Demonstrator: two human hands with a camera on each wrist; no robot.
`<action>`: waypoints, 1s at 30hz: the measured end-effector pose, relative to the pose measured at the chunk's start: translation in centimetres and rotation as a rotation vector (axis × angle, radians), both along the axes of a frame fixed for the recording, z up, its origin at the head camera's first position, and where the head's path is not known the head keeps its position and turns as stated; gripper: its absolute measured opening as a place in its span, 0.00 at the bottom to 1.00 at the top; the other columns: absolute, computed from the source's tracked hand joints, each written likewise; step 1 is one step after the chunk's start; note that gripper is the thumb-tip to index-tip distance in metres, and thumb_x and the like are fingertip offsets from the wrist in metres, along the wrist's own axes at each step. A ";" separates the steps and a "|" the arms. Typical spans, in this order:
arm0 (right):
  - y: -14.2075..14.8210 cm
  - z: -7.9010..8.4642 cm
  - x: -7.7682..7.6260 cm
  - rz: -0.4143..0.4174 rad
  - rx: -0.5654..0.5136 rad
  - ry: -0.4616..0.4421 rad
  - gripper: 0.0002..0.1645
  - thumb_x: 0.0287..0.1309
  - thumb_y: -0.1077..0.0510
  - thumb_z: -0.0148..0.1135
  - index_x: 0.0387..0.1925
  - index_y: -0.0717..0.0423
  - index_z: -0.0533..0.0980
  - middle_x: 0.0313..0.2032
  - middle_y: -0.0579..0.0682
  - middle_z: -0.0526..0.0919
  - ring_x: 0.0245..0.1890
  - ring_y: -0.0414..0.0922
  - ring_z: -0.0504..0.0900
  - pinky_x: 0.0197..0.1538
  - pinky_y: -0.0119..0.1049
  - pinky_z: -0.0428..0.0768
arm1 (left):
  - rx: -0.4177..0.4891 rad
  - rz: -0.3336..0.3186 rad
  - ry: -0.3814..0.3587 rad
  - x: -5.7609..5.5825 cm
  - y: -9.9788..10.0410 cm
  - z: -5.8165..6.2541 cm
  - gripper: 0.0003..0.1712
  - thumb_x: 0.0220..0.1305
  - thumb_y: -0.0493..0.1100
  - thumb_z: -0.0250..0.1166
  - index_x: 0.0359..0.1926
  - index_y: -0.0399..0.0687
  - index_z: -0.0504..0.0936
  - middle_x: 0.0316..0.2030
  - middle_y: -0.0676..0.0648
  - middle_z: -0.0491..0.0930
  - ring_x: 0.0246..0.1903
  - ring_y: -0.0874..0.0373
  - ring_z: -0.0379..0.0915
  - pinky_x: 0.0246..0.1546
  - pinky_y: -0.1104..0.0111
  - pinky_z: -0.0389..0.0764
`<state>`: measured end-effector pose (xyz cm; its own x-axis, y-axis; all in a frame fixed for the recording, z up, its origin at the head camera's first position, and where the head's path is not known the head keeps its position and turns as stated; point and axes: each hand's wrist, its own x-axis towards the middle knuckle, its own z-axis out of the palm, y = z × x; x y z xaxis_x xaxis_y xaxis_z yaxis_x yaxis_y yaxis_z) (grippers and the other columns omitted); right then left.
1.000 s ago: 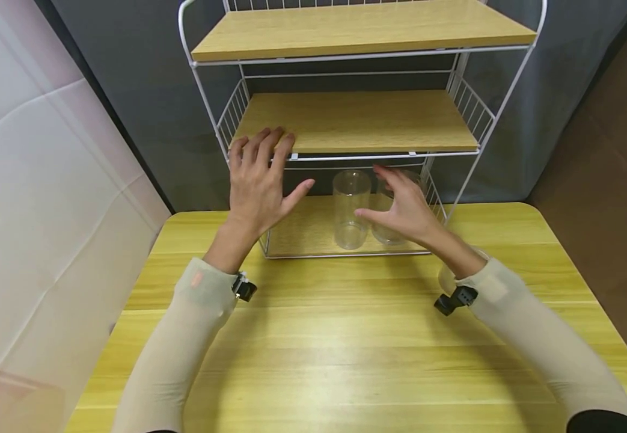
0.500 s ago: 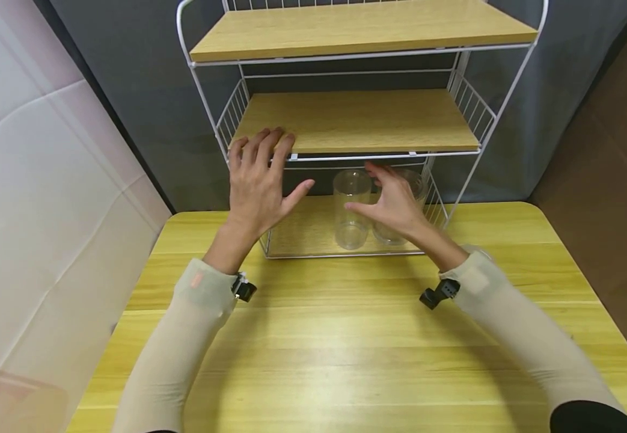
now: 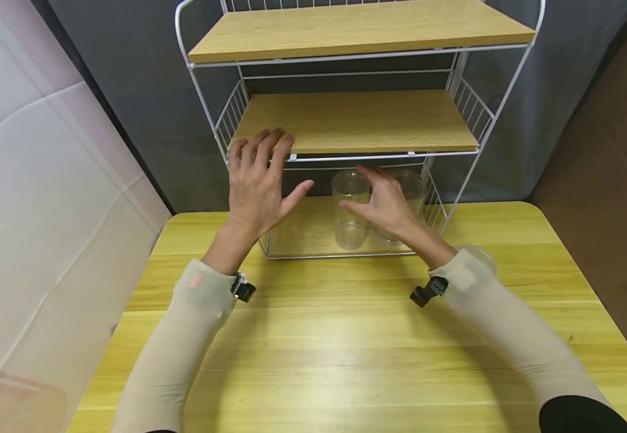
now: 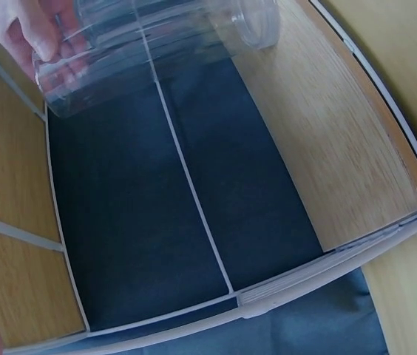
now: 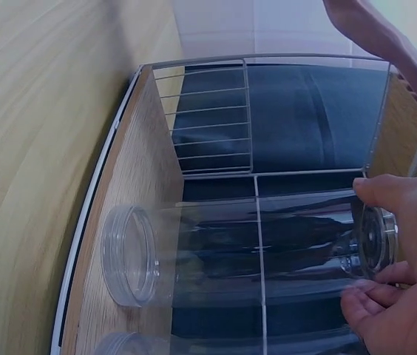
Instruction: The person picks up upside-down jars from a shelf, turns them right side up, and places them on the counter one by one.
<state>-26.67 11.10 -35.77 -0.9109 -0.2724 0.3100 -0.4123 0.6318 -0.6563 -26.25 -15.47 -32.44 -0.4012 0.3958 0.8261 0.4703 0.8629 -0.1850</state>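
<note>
Tumbler (image 3: 350, 225) upright, right hand (image 3: 386, 205) curved round its top, grip unclear, left hand (image 3: 258, 180) spread on middle shelf (image 3: 362, 120)

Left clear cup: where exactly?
Head view: the left clear cup stands on the bottom shelf, just left of the other cup, by the right hand.

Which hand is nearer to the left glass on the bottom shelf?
Right. The right hand is at the top of the left glass (touching is unclear); the left hand is farther, up-left at the middle shelf.
</note>
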 end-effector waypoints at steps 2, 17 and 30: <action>-0.1 -0.1 -0.1 0.001 0.001 0.010 0.55 0.56 0.48 0.82 0.77 0.64 0.66 0.71 0.65 0.74 0.63 0.63 0.80 0.67 0.55 0.79 | -0.002 0.001 0.000 0.0 0.0 0.0 0.47 0.72 0.78 0.48 0.70 0.44 0.72 0.67 0.39 0.75 0.67 0.39 0.70 0.67 0.40 0.64; -0.1 0.2 1.4 0.013 0.011 0.089 0.49 0.53 0.50 0.83 0.71 0.67 0.72 0.65 0.64 0.78 0.57 0.61 0.83 0.61 0.53 0.83 | 0.043 -0.013 -0.053 0.4 0.1 0.2 0.46 0.74 0.76 0.45 0.71 0.44 0.73 0.69 0.39 0.75 0.70 0.40 0.68 0.71 0.43 0.62; 0.7 1.0 4.8 0.089 -0.014 0.132 0.50 0.52 0.50 0.83 0.72 0.65 0.72 0.66 0.63 0.78 0.61 0.60 0.81 0.65 0.58 0.80 | 0.094 -0.140 -0.227 2.5 -0.4 0.4 0.42 0.77 0.65 0.54 0.77 0.40 0.67 0.75 0.37 0.67 0.79 0.41 0.55 0.81 0.46 0.48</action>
